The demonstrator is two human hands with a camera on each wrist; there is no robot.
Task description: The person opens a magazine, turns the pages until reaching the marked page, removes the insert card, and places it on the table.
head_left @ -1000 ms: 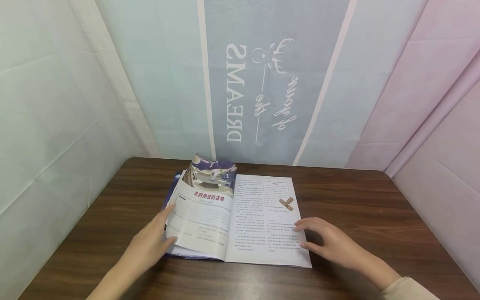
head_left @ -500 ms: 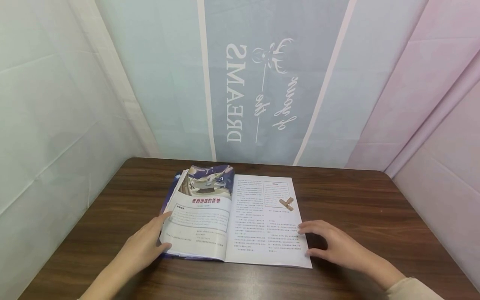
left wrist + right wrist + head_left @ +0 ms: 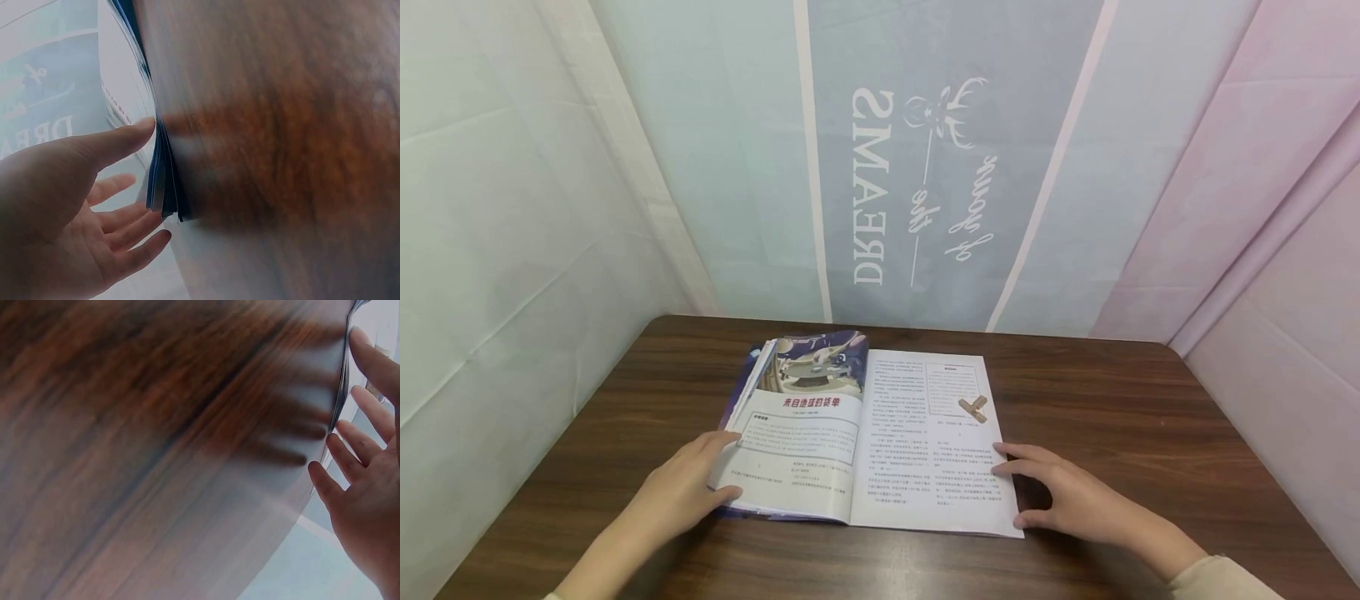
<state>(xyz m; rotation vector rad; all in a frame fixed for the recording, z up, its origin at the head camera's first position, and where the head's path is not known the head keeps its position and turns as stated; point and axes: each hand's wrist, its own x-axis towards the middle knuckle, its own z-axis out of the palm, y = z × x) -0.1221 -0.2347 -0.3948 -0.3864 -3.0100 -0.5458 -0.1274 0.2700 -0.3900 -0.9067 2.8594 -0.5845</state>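
Note:
An open magazine [image 3: 936, 492] lies on the brown table. Its left page [image 3: 805, 475] has a colour picture at the top with a red title below; the right page carries text and a small brown drawing. At the magazine's left edge is my left hand [image 3: 681, 483], thumb tip on the lower page and fingers relaxed along the edge. The left wrist view shows the thumb against the fanned page edges [image 3: 161, 169]. My right hand [image 3: 1071, 496] rests its fingertips at the right page's outer edge, thumb by the lower corner. In the right wrist view its fingers [image 3: 340, 456] are spread and loosely straight.
The dark wood-grain table [image 3: 1105, 400] extends around the magazine on all sides. Behind it hangs a blue-grey cloth [image 3: 940, 192] with mirrored white lettering and a deer head. Pale cloth [image 3: 497, 275] closes off the left side, and more hangs at the right.
The left page, raised and curved before, has settled down flatter. My left hand has moved slightly left and down with it; my right hand has shifted a little, its thumb nearer the lower corner.

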